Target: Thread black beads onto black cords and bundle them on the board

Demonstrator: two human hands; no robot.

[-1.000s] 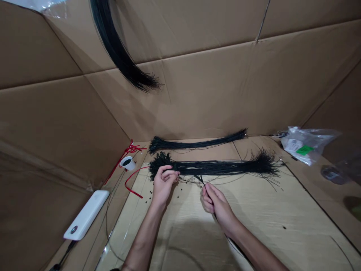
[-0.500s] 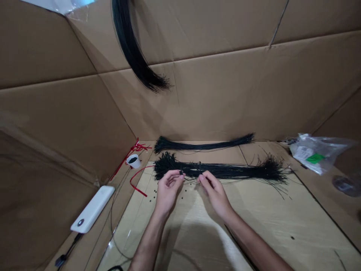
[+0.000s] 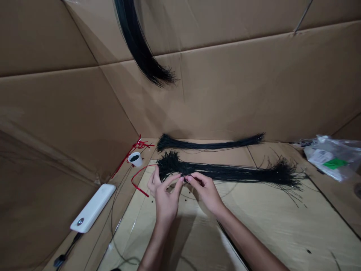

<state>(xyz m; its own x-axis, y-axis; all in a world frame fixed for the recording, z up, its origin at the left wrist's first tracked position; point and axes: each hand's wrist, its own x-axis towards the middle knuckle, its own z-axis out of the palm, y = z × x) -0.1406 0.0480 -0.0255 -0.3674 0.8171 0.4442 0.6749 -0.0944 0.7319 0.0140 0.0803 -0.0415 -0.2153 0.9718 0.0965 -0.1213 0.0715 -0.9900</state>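
A long bundle of thin black strands [image 3: 225, 172] lies across the pale board [image 3: 270, 229], its tufted end near my hands. My left hand [image 3: 165, 194] and my right hand [image 3: 204, 190] meet just below that tufted end. Their fingertips pinch together on a fine black strand [image 3: 184, 179], though the small detail between them is hard to see. Tiny black beads [image 3: 186, 201] are scattered on the board below the bundle. A red cord [image 3: 138, 182] curves just left of my left hand.
A second black bundle [image 3: 208, 143] lies behind, and a third [image 3: 138, 41] hangs against the cardboard wall [image 3: 225, 98]. A white cup of black beads [image 3: 135, 159], red ties [image 3: 141, 144], a white power bank [image 3: 93, 208] and a plastic bag [image 3: 329, 158] sit around the board.
My hands have drawn together, with my right hand moving left to meet my left at the bundle's tufted end. The whole view has shifted slightly.
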